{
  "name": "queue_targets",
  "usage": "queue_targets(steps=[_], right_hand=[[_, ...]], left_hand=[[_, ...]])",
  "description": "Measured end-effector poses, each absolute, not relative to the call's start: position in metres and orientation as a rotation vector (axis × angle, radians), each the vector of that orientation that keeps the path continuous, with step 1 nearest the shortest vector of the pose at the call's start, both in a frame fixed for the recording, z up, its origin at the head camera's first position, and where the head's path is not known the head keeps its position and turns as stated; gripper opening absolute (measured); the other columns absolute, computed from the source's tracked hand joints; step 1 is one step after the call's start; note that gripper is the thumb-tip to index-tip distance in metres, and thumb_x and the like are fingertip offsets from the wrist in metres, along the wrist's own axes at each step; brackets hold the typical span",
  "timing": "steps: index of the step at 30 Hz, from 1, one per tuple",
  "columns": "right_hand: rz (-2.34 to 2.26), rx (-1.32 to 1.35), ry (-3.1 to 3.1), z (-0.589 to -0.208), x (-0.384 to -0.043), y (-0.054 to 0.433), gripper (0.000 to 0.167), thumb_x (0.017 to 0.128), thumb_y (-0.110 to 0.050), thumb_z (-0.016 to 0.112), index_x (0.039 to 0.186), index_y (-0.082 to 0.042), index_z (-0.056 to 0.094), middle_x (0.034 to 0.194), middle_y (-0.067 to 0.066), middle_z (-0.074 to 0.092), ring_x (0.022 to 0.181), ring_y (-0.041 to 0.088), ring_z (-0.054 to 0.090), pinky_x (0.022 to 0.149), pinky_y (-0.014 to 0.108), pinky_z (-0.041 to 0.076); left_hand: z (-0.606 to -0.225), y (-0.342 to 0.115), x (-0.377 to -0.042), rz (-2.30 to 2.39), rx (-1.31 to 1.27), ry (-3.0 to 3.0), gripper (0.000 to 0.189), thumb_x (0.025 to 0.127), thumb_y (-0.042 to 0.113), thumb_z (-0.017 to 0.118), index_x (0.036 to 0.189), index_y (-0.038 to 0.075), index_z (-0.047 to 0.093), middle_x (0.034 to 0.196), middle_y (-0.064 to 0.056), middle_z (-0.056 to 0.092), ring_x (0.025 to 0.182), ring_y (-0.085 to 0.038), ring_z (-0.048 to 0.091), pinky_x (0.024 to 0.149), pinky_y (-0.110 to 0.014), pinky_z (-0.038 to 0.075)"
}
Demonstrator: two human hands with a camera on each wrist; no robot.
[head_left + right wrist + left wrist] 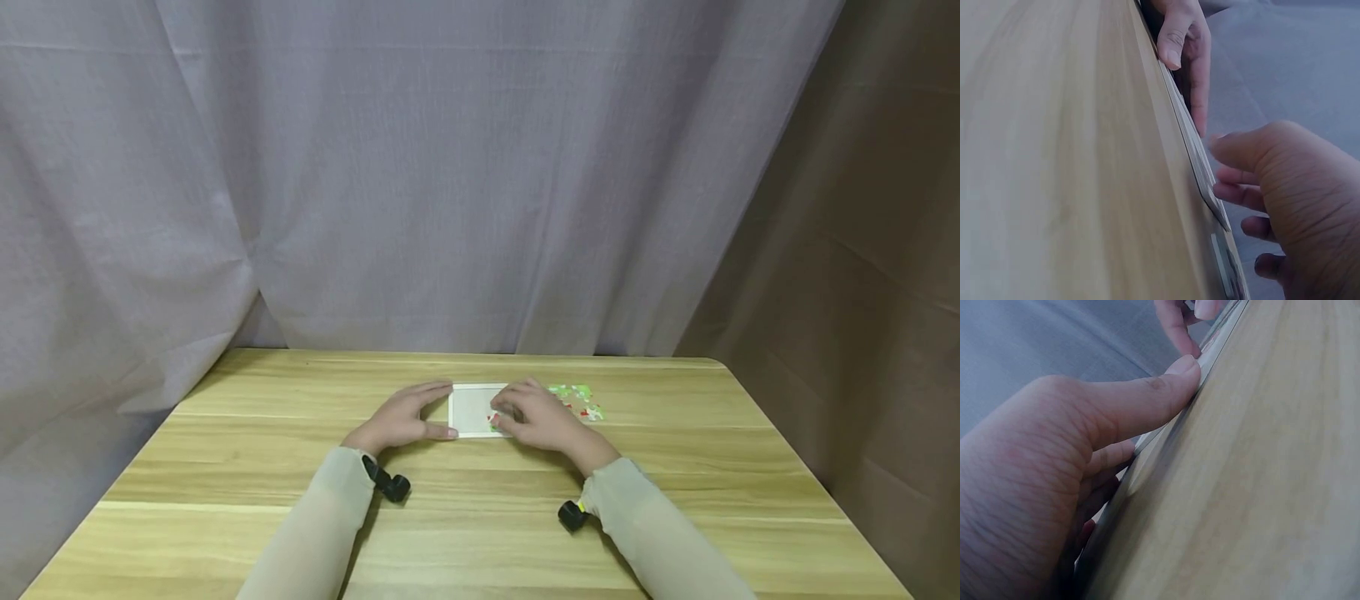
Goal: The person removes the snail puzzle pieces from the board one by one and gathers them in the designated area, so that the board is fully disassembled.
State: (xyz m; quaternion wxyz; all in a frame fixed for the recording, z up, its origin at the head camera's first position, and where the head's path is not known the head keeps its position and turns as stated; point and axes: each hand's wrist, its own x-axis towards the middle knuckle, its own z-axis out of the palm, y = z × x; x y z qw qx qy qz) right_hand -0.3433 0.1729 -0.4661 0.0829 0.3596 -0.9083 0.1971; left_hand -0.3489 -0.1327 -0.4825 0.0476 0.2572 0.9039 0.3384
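Note:
A white-edged puzzle tray [471, 408] lies flat on the wooden table. My left hand [405, 414] is at its left end, fairly straight, the thumb on the near corner and the fingers by the far corner. Over the tray's right part is my right hand [540, 417], its fingers bent downward. Below its fingertips shows a small patch of red and green puzzle pieces [492, 422], partly hidden by the hand. In the right wrist view the right thumb [1235, 149] and fingers stand apart, with nothing visible between them.
More green, white and red puzzle pieces [581, 400] lie close together to the right of the tray, partly behind the right hand. The wooden table [465, 517] reaches back to a grey curtain [420, 183]. Each wrist wears a small black camera [393, 487].

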Motion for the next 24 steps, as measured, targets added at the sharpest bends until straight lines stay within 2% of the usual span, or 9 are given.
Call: queue_targets(steps=[4, 6, 14, 21, 24], right_hand=[[0.576, 1.062, -2.749, -0.4663, -0.3435, 0.1704, 0.03, 0.105, -0.028, 0.076, 0.125, -0.006, 0.081, 0.131, 0.011, 0.08, 0.124, 0.034, 0.068, 0.119, 0.062, 0.054], [0.577, 1.056, -2.755, -0.4664, -0.3429, 0.1705, 0.029, 0.105, -0.027, 0.077, 0.125, -0.006, 0.081, 0.129, 0.011, 0.08, 0.123, 0.034, 0.067, 0.119, 0.062, 0.054], [0.583, 1.04, -2.748, -0.466, -0.3393, 0.1716, 0.025, 0.104, -0.029, 0.08, 0.121, -0.011, 0.082, 0.121, 0.005, 0.079, 0.111, 0.024, 0.064, 0.1, 0.05, 0.059], [0.578, 1.047, -2.734, -0.4669, -0.3401, 0.1709, 0.024, 0.103, -0.029, 0.081, 0.119, -0.011, 0.081, 0.112, 0.001, 0.077, 0.104, 0.019, 0.061, 0.096, 0.044, 0.058], [0.579, 1.049, -2.725, -0.4668, -0.3404, 0.1701, 0.023, 0.103, -0.028, 0.082, 0.117, -0.01, 0.08, 0.108, 0.001, 0.076, 0.102, 0.018, 0.061, 0.098, 0.046, 0.058]], left_hand=[[-0.4819, -0.1327, -0.349, 1.031, 0.793, 2.76, 0.092, 0.094, 0.05, 0.086, 0.169, 0.012, 0.052, 0.179, -0.013, 0.046, 0.166, -0.043, 0.041, 0.137, -0.071, 0.029], [-0.4819, -0.1326, -0.3491, 1.034, 0.797, 2.758, 0.092, 0.093, 0.05, 0.086, 0.169, 0.012, 0.052, 0.178, -0.013, 0.047, 0.166, -0.044, 0.042, 0.137, -0.071, 0.029], [-0.4832, -0.1314, -0.3483, 1.047, 0.782, 2.747, 0.092, 0.094, 0.051, 0.087, 0.169, 0.012, 0.052, 0.179, -0.014, 0.046, 0.167, -0.044, 0.041, 0.137, -0.072, 0.028], [-0.4826, -0.1318, -0.3482, 1.054, 0.776, 2.747, 0.092, 0.094, 0.051, 0.087, 0.169, 0.011, 0.052, 0.179, -0.014, 0.046, 0.167, -0.044, 0.041, 0.137, -0.071, 0.028], [-0.4823, -0.1323, -0.3483, 1.049, 0.784, 2.754, 0.092, 0.093, 0.051, 0.087, 0.169, 0.011, 0.052, 0.179, -0.014, 0.046, 0.166, -0.044, 0.041, 0.137, -0.071, 0.029]])
